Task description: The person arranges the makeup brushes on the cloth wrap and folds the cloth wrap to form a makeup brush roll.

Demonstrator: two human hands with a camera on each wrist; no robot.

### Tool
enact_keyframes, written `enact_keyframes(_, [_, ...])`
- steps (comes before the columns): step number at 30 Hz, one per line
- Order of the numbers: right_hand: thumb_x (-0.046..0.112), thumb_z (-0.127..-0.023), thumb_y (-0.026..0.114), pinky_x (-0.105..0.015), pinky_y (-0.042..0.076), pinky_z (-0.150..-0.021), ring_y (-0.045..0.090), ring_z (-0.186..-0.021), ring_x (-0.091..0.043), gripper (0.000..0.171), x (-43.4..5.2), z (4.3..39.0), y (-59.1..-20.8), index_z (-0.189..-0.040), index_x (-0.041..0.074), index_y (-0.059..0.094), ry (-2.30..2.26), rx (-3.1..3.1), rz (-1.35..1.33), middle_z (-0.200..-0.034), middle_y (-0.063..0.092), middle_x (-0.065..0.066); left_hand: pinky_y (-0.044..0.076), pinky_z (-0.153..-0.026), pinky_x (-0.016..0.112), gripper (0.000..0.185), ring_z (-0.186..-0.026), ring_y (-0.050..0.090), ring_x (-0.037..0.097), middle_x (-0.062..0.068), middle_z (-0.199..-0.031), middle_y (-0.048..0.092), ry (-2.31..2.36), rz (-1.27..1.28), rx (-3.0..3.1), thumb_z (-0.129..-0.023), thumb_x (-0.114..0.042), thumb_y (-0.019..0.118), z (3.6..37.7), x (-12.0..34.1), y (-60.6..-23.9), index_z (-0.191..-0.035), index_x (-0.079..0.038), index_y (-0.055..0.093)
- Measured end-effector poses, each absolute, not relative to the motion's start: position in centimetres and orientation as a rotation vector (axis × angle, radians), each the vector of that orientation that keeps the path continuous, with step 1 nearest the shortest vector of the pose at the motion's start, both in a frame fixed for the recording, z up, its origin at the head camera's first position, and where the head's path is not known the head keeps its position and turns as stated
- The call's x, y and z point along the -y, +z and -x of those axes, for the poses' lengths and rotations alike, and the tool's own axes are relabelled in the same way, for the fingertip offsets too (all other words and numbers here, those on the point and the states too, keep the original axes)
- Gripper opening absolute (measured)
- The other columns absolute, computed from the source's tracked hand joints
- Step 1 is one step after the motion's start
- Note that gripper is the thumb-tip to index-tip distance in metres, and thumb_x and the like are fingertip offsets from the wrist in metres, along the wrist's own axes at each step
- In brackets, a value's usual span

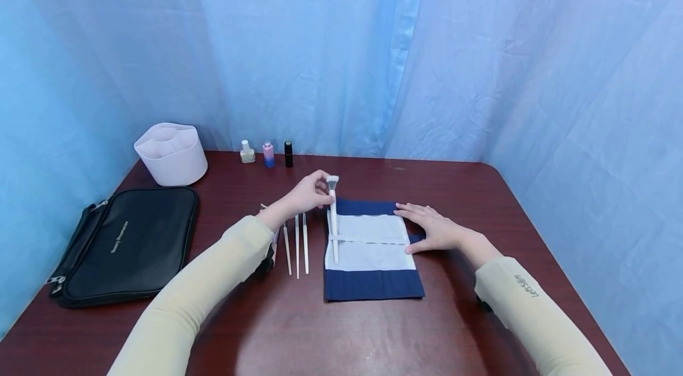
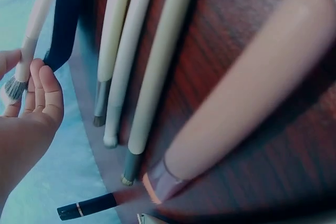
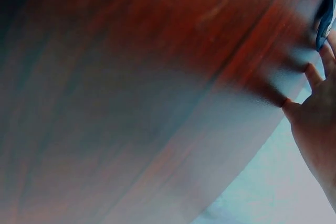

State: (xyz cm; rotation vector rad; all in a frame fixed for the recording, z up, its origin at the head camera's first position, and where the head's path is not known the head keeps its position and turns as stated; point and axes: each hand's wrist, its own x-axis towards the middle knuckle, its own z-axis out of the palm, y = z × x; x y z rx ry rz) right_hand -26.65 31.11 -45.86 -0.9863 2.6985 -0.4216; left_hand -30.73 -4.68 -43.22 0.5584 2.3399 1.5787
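My left hand (image 1: 312,192) pinches a white-handled makeup brush (image 1: 334,223) just below its bristles, which point away from me. The brush handle lies over the left side of a navy-and-white cloth brush roll (image 1: 373,286), crossing its narrow elastic band (image 1: 373,240); whether it passes under the band I cannot tell. At the roll's right edge, my right hand (image 1: 434,229) rests with its fingers spread. Several slim brushes (image 1: 297,251) lie left of the roll. In the left wrist view, a thicker pinkish brush (image 2: 247,87) is beside them.
A black zipped case (image 1: 133,245) lies on the left of the dark red table, with a white divided holder (image 1: 176,162) behind it. Along the back edge stand a nail polish bottle (image 1: 247,153), a pink-and-blue bottle (image 1: 268,155) and a black tube (image 1: 289,155). Blue curtains surround the table.
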Motion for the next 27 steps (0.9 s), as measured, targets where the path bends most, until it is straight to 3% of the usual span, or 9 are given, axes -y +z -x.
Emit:
enact_keyframes(7, [0.068,-0.075,0.062,-0.062,0.01,-0.11,0.015,-0.143,-0.034,0.097,-31.1,26.6,-45.8,-0.15,0.017,0.027,-0.412,-2.701,0.995,-0.157,0.02,-0.004,0.045,-0.066,0.026,0.038,-0.076,0.054,0.015,0.01,-0.096,0.061,1.364,-0.65,-2.406,-0.082,-0.01,0.072,30.0,4.9,-43.3,-0.114,-0.002,0.054])
enact_keyframes(16, [0.066,-0.075,0.064,-0.064,0.011,-0.109,0.017,-0.142,-0.037,0.096,-31.0,26.4,-45.6,-0.149,0.015,0.028,-0.429,-2.705,1.005,-0.156,0.022,-0.006,0.035,-0.054,0.025,0.042,-0.057,0.04,0.012,0.006,-0.082,0.057,1.144,-0.792,-2.36,-0.081,-0.017,0.075,29.6,5.1,-43.7,-0.115,-0.003,0.055])
enact_keyframes(23, [0.069,-0.075,0.061,-0.062,0.01,-0.11,0.015,-0.143,-0.033,0.097,-31.2,26.5,-45.7,-0.15,0.018,0.027,-0.416,-2.707,0.987,-0.157,0.02,-0.004,0.038,-0.056,0.024,0.036,-0.058,0.042,0.011,0.001,-0.076,0.056,1.014,-0.892,-2.371,-0.079,-0.02,0.078,29.6,5.3,-43.9,-0.107,-0.007,0.059])
enact_keyframes(27, [0.068,-0.075,0.062,-0.063,0.01,-0.11,0.016,-0.143,-0.034,0.097,-31.1,26.5,-45.8,-0.15,0.017,0.027,-0.419,-2.704,0.993,-0.157,0.02,-0.004,0.04,-0.059,0.024,0.038,-0.062,0.045,0.011,0.001,-0.083,0.059,1.006,-0.932,-2.358,-0.079,-0.019,0.077,29.5,5.4,-44.0,-0.109,-0.007,0.059])
